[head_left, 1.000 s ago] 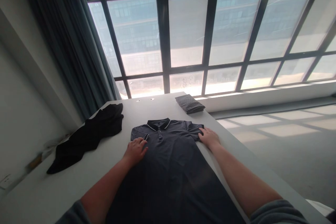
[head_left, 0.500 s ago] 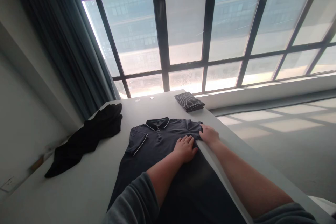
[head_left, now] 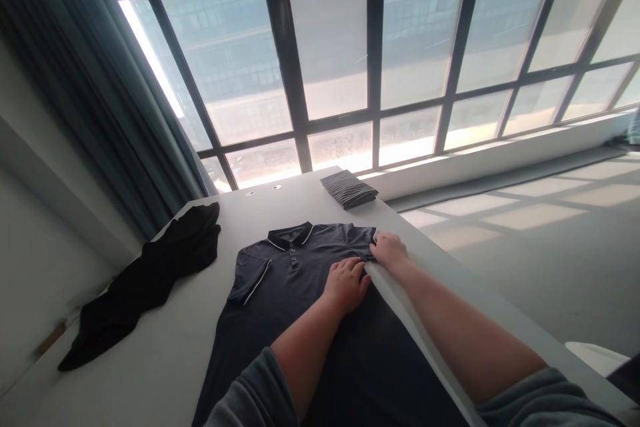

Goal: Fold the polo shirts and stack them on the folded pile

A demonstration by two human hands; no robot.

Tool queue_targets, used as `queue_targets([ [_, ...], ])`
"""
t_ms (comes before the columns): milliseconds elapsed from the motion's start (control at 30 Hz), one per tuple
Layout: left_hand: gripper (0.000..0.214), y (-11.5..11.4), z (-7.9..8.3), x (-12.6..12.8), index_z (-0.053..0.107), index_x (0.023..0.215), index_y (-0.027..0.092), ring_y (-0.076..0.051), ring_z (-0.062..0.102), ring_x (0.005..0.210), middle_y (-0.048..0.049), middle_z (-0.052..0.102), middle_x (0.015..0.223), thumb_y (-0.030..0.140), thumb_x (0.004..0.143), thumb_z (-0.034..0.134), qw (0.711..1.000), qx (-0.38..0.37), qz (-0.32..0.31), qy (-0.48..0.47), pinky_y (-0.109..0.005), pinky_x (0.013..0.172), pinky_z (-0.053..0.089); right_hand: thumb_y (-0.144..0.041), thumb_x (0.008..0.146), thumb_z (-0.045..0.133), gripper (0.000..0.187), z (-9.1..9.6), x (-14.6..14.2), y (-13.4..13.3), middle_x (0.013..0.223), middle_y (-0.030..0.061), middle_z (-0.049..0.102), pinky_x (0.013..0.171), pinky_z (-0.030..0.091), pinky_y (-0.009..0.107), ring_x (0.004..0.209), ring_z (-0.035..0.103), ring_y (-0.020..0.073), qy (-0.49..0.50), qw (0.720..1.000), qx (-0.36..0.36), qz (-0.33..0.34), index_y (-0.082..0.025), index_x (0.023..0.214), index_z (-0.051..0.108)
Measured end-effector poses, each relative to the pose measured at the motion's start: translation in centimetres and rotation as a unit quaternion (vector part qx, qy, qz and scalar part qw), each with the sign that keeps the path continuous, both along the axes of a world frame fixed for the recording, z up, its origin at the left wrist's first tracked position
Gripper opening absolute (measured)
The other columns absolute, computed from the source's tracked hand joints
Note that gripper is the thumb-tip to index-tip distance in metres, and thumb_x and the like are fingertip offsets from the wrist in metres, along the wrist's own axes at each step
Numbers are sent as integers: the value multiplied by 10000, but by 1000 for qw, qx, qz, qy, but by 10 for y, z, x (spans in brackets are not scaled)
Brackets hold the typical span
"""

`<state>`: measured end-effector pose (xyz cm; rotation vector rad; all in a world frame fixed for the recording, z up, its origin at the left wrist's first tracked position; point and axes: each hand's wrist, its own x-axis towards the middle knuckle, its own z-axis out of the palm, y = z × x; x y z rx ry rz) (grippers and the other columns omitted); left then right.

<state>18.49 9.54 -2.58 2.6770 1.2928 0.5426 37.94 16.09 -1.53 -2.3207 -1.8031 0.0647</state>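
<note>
A dark polo shirt (head_left: 295, 293) lies spread out on the white table (head_left: 160, 353), its collar towards the window and its button placket facing up. Near the right sleeve, my left hand (head_left: 346, 285) rests on the cloth with its fingers stretched out. My right hand (head_left: 390, 251) has its fingers closed at the white-trimmed hem of that sleeve. The other short sleeve lies flat on the left side. My forearms and the lower frame edge hide part of the shirt's body.
A crumpled black garment (head_left: 150, 273) lies along the table's left side. Near the far right corner sits a folded striped cloth (head_left: 349, 188). Beyond stand a large window (head_left: 327, 47) and a dark curtain (head_left: 95, 73). A white object (head_left: 593, 357) shows beside the table at lower right.
The view has swung slightly to the right, so the shirt and table appear further left. Both hands keep nearly the same places on the shirt.
</note>
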Motion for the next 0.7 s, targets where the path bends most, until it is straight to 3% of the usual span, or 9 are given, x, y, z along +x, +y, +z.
queue_targets([
  [200,538,3,-3,1,512,1539,230,-258,457,1474,-71,492,1617,497,1090,383,1000,-18,4,15,-471,1252,355,-303,1048,486,322,-12,4,10,1138,164,704,908,460,287,1069,668,260,101,992,73,0,-128,1268,642],
  [367,593,5,-4,3,441,1596,215,-259,394,1528,-83,426,1665,512,1094,339,999,-36,10,32,-489,1289,303,-289,999,541,310,-10,7,18,1124,125,716,893,481,266,1016,684,230,233,959,162,21,-135,1253,630],
  [500,568,5,-4,3,488,1564,236,-263,367,1548,-67,451,1651,517,1091,347,998,-50,-11,26,-515,1302,267,-262,971,560,420,2,1,20,1125,95,723,908,509,263,993,693,206,287,933,203,83,-150,1374,594],
  [700,608,4,1,2,434,1603,224,-256,290,1593,-64,392,1686,543,1098,316,995,-70,-63,41,-553,1322,214,-227,982,535,318,23,-13,13,1246,68,717,1094,476,272,1179,671,205,254,928,189,199,-173,1214,746],
])
